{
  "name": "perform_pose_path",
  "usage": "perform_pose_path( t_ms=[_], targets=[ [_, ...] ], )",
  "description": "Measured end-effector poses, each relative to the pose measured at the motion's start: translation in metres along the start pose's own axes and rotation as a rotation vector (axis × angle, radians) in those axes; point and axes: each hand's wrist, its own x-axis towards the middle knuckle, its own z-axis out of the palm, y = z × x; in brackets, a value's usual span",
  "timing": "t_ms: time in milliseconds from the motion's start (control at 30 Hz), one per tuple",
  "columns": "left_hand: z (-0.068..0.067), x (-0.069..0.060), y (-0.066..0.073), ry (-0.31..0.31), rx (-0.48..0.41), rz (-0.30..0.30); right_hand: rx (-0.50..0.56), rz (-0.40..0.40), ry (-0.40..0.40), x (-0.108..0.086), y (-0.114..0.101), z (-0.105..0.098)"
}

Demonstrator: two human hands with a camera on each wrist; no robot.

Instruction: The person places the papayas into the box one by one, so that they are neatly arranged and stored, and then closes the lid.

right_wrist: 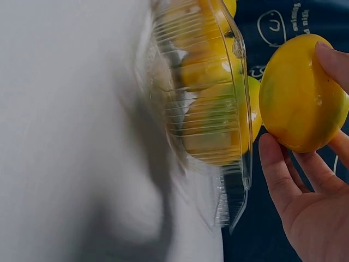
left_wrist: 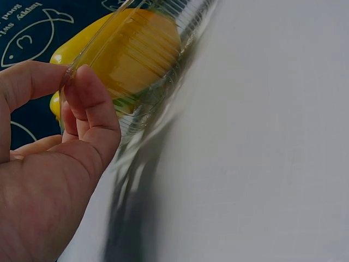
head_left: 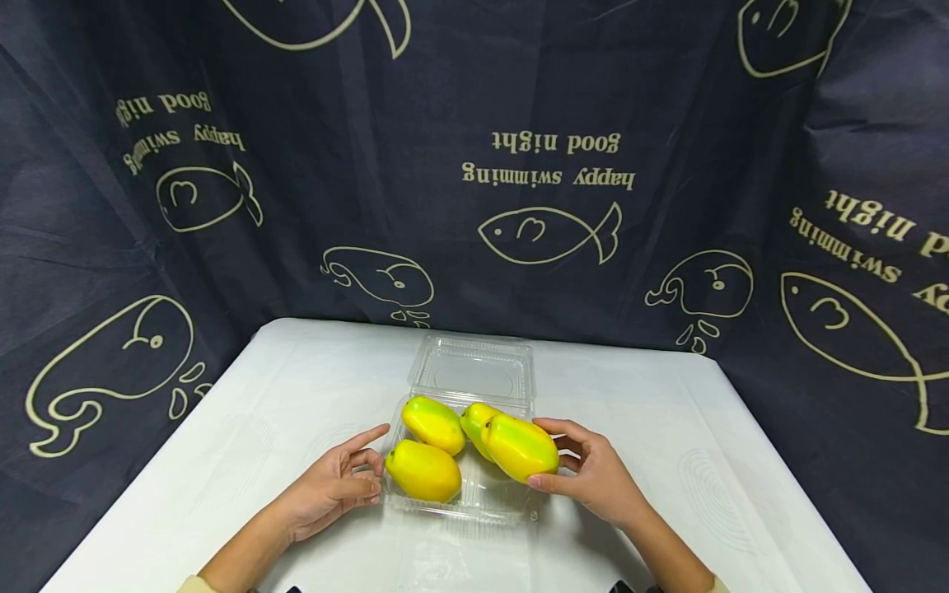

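Note:
A clear plastic clamshell box point(head_left: 498, 497) lies with its lid point(head_left: 471, 368) folded back away from me. Three yellow-green mangoes sit in its base: one at the front left point(head_left: 424, 472), one behind it point(head_left: 434, 425), and another point(head_left: 474, 418) partly hidden at the right. My right hand point(head_left: 602, 478) grips a fourth mango point(head_left: 521, 449) over the right side of the box. In the right wrist view this mango point(right_wrist: 300, 93) is above the rim, between thumb and fingers. My left hand point(head_left: 326, 491) pinches the box's left rim point(left_wrist: 70, 73) between thumb and index finger.
The box stands on a white-covered table point(head_left: 689, 494). Behind and at both sides hangs a dark blue cloth point(head_left: 445, 107) printed with fish, whales and upside-down lettering. It meets the table's far edge just beyond the lid.

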Motion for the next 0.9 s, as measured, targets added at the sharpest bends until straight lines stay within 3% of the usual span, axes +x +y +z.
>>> perform_pose_path(
  t_ms=[567,900],
  targets=[
    [0.0004,0.0003,0.0003,-0.005,-0.004,0.001,-0.039,-0.058,-0.017,0.0042,0.0003,0.0048],
    [0.0008,0.0002,0.0007,-0.002,0.000,-0.002,-0.067,-0.049,-0.021,0.0065,-0.0009,0.0079]
  ],
)
